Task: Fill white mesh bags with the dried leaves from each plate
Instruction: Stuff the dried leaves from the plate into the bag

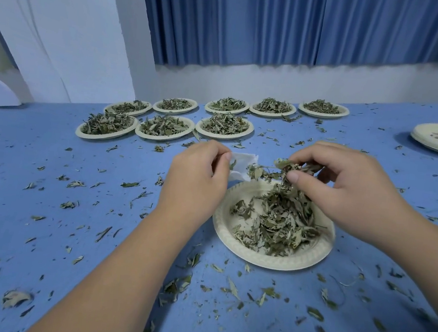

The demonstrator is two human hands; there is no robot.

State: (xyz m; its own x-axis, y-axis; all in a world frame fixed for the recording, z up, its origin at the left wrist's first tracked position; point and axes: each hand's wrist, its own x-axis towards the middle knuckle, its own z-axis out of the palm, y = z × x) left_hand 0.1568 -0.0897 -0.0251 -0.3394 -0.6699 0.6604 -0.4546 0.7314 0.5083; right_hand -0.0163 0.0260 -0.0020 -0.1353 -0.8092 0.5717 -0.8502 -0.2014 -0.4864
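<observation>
Bag [242, 165]: small, white, crumpled mesh, held in the air over the far-left rim of the plate [264, 261], between both hands. It sticks out rightward from the left hand [198, 174], long axis roughly left-right; can't tell where the mouth is. Left hand curled, pinching the bag's edge. Right hand [345, 184] curled, pinching a clump of leaves [290, 168] just beside the bag.

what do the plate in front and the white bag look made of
The near plate looks like moulded paper or pulp: matte cream, with an embossed ribbed rim. The white bag, pinched by the left hand, looks like thin soft fabric: it crumples limply; the weave is too small to tell.
</observation>
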